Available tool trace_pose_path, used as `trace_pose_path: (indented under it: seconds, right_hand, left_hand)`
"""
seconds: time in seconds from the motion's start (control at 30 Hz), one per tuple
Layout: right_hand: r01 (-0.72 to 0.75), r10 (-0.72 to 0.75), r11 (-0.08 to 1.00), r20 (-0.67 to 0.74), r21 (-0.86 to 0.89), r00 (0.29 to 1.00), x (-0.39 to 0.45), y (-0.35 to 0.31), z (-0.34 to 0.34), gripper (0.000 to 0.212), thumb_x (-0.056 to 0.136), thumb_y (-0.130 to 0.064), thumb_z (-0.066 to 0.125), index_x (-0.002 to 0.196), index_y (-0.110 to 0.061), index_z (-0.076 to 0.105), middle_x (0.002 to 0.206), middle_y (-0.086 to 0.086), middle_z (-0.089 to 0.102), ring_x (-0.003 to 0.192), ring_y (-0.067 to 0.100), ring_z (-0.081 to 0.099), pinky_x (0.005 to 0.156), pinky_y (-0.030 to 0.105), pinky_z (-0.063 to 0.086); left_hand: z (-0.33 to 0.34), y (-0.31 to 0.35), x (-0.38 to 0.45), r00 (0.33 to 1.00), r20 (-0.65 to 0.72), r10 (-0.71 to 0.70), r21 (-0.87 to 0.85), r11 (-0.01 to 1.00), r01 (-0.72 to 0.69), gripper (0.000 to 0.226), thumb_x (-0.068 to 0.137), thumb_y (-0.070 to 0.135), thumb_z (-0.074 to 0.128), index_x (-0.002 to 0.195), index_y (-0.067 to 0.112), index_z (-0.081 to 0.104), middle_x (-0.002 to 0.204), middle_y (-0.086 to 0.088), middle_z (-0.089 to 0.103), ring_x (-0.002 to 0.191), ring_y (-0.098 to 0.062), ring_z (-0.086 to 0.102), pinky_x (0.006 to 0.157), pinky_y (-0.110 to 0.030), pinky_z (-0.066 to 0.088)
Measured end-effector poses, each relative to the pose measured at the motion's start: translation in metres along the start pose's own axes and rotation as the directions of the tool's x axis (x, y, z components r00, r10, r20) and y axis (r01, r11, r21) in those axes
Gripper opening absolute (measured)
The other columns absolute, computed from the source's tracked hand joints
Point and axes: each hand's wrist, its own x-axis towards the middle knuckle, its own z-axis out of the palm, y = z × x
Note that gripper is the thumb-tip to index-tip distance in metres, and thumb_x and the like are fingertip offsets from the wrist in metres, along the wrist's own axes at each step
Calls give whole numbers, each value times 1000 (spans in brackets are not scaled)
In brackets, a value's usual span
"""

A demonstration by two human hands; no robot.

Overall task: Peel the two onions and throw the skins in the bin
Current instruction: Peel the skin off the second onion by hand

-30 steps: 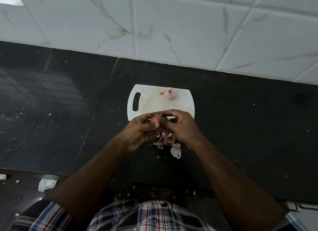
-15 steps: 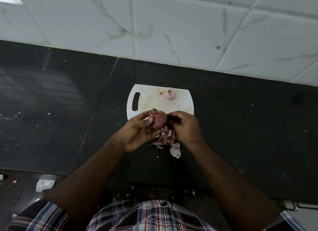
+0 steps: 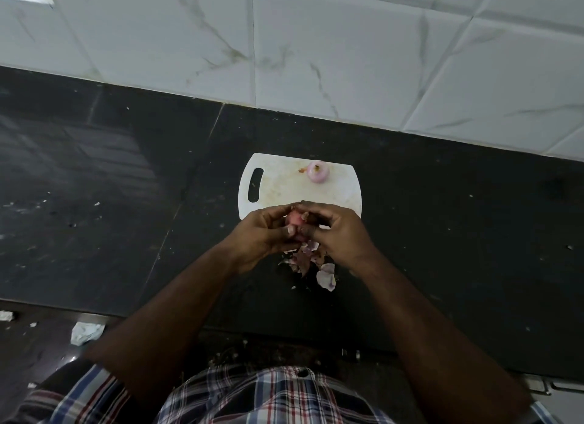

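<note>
- Left hand (image 3: 262,234) and right hand (image 3: 339,234) meet at frame centre, just over the near edge of the white cutting board (image 3: 278,186)
- Both hold a reddish onion (image 3: 294,223) between them; only a small patch of it shows, the rest is hidden by the hands
- Left fingers (image 3: 289,231) curled round the onion's left side, thumb nail facing up
- Right fingers (image 3: 311,210) curled over its top and right side; a dry brown flake of skin sticks up where they touch the onion, cannot tell if they pinch that flake or only the bulb
- Second onion (image 3: 318,171), pale pink and already peeled, sits on the far part of the board, well apart from the hands, a bit of brownish scrap just left of it
- Pile of skins (image 3: 311,262) lies on the dark surface (image 3: 442,234) right below the hands, brown and purple bits plus one pale curved piece at the lower right of the pile
- Board has its handle slot to the left
- White marbled wall tiles (image 3: 316,44) fill the top of the frame
- Crumpled white paper (image 3: 86,332) on the floor at lower left
- Plaid shirt (image 3: 268,398) at the bottom edge
</note>
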Motion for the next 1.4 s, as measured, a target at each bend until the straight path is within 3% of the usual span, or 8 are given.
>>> trace_pose_path:
  seconds: [0.23,0.33,0.43,0.63,0.8,1.0,1.23,1.4]
  right_hand:
    - [-83,125,916,-82,392,989,-4,2,13,33,85,4,70,104,-22,73,107,-8,74,104,7,70,88,29,58]
    - [-152,230,836,-87,528,969,-2,2,15,27,88,5,66,106,-15,74,109,3,75,103,21,72,88,41,59]
    - [-185,288,746,-60,640,956,-1,1,14,23,91,4,63,110,-6,71,106,6,75,95,24,74,75,36,62]
    - [-79,185,897,-205,435,961,2,6,15,29,87,-4,72,102,-28,75,112,1,75,108,19,71,94,47,57]
    - [13,60,973,-307,230,950,1,7,20,35,84,-10,76,99,-41,73,117,-8,72,113,7,66,100,41,54]
    - [3,28,996,-351,86,936,-2,9,20,27,85,-18,77,111,-24,75,123,-8,69,116,1,62,100,30,53]
    - [79,-116,991,-402,-107,908,-8,4,29,26,85,-16,77,111,-16,76,123,-1,69,116,4,61,95,11,48]
    - [4,15,999,-399,48,917,-7,3,26,30,85,-10,76,113,-20,75,122,-4,70,114,5,63,99,30,54]
  left_hand:
    - [-1,-4,0,996,-78,31,-30,999,-33,49,82,3,66,129,14,63,117,-17,71,98,-29,72,84,-39,60]
    - [3,-3,1,989,-146,36,-60,997,-46,36,91,-1,59,124,12,66,113,-18,72,93,-29,74,79,-38,62]
    - [7,-2,3,953,-297,54,-29,997,-65,26,98,-6,50,110,7,69,101,-20,72,81,-28,75,69,-33,63]
    - [12,4,1,933,-356,52,71,997,-29,26,97,24,63,111,2,62,105,-21,72,86,-37,73,76,-42,61]
    - [17,10,1,937,-345,57,111,994,-20,32,86,7,75,109,-10,60,99,-22,73,80,-27,75,68,-29,60]
    - [16,9,2,922,-380,69,174,985,-2,18,87,-5,69,102,-13,64,95,-27,72,79,-32,75,69,-32,61]
    - [24,7,5,849,-480,220,524,848,76,21,78,24,73,82,5,67,65,-3,74,63,-15,73,67,-36,62]
    - [20,3,8,853,-477,212,539,837,93,7,84,10,70,84,3,68,65,-4,73,63,-18,73,67,-37,63]
